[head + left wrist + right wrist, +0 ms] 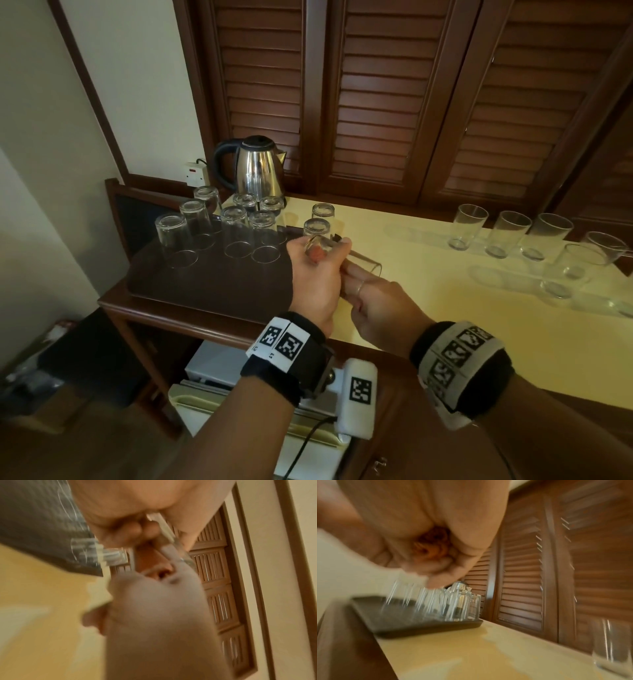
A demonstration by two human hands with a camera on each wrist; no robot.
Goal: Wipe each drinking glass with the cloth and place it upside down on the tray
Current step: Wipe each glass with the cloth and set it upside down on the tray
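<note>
I see the bench (428,308) w/ a dark tray (205,287) at its left end, nine glasses upside down on it. Kettle (255,169) behind tray. Five upright glasses (507,233) stand in a row far right. My left hand (313,277) grips a tilted glass (346,260) over the tray's right edge. My right hand (380,305) is curled round an orange cloth (433,547), fingers at the glass mouth.
</note>
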